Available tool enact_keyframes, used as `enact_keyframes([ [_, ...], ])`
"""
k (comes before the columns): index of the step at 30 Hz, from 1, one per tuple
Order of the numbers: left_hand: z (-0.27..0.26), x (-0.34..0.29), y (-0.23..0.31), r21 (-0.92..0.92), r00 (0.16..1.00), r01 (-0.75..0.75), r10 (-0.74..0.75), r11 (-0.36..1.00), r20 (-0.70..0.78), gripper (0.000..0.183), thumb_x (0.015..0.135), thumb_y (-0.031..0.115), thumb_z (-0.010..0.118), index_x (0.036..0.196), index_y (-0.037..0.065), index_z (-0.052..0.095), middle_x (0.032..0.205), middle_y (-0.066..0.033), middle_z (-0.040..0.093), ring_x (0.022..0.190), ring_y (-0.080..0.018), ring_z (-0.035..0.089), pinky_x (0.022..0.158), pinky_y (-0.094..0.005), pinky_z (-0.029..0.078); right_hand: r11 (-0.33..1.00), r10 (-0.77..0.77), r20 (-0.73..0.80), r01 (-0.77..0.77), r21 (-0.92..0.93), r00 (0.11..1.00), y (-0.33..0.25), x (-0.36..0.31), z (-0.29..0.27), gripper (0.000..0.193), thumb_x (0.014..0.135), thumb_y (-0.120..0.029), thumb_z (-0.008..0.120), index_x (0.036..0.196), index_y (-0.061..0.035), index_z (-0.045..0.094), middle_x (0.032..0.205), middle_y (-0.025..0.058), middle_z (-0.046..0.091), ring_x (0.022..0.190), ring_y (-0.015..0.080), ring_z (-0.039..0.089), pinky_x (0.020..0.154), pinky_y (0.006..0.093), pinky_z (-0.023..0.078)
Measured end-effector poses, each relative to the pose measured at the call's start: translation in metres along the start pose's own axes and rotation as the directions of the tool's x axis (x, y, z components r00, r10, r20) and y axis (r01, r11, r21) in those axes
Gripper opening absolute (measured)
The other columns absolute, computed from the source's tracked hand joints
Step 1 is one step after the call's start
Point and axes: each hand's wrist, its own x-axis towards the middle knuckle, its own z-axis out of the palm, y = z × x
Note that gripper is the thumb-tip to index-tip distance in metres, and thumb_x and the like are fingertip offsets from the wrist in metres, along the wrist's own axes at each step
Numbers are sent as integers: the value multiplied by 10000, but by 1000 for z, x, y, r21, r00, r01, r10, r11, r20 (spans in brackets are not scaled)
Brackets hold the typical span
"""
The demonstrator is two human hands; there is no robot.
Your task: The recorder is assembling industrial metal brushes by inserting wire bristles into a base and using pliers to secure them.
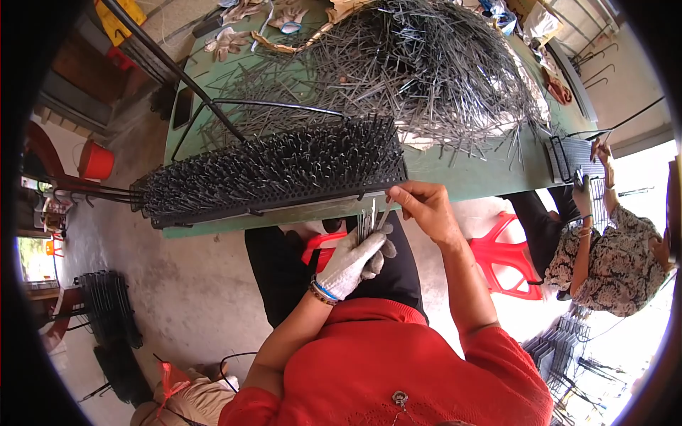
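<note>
My left hand (349,264), in a whitish knitted glove, is closed around a small bundle of thin metal strips (365,224) that stand up out of the fist. Just to its right and above, my bare right hand (432,213) pinches one thin metal strip (384,214), whose lower end reaches the gloved fingers. Both hands are in front of the table edge, close to the right end of a long black perforated metal panel (387,186). Dense rows of dark upright strips (270,160) stick up from the panel.
A large heap of loose metal strips (433,71) covers much of the green table (462,172). Work gloves (227,44) lie at the far left. On the right, a co-worker (611,263) handles another black panel (568,160). Red stools (503,255) and a red bucket (96,160) stand around.
</note>
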Motion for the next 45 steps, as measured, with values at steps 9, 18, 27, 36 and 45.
enact_keyframes([
  [9, 2, 1, 0, -21, 999, -7, 6, 1000, -31, 265, 980, 223, 499, 1168, 41, 542, 794, -37, 631, 531, -19, 517, 408, -150, 295, 999, -24, -102, 28, 39, 994, 2, 11, -9, 238, 897, -197, 658, 902, 40, 684, 697, 25, 646, 517, 45, 485, 457, 203, 389],
  [18, -7, 3, -5, -79, 994, -64, 56, 995, -99, 258, 984, 232, 492, 1147, 40, 552, 790, -64, 633, 512, -28, 508, 390, -157, 300, 975, -75, -279, 129, 182, 957, 2, 14, -14, 215, 919, -187, 625, 905, 23, 669, 722, 5, 583, 555, 53, 454, 499, 207, 344],
  [27, -3, 7, -4, 126, 984, -67, 87, 990, -159, 255, 950, 269, 561, 1100, 64, 576, 820, -35, 634, 507, -15, 489, 394, -153, 310, 993, -60, -111, 71, 99, 992, 5, 5, -3, 216, 925, -186, 624, 899, 25, 658, 699, -12, 579, 559, 47, 467, 506, 205, 373],
  [36, 1, 6, -6, 137, 971, -20, 51, 990, -231, 215, 933, 247, 592, 1061, 74, 587, 850, -20, 633, 506, -8, 490, 394, -152, 333, 928, -370, -269, 345, -138, 889, -12, 21, -25, 165, 922, -150, 626, 952, 9, 655, 744, 7, 608, 577, 49, 480, 509, 203, 389],
  [45, -2, 5, -10, 86, 983, -8, 24, 996, -182, 210, 942, 232, 580, 1074, 70, 579, 841, -32, 631, 498, -10, 497, 389, -151, 328, 741, -618, -132, 518, -427, 775, -12, 54, -34, 92, 873, -80, 658, 925, -4, 655, 798, 52, 622, 633, 109, 536, 561, 249, 444],
])
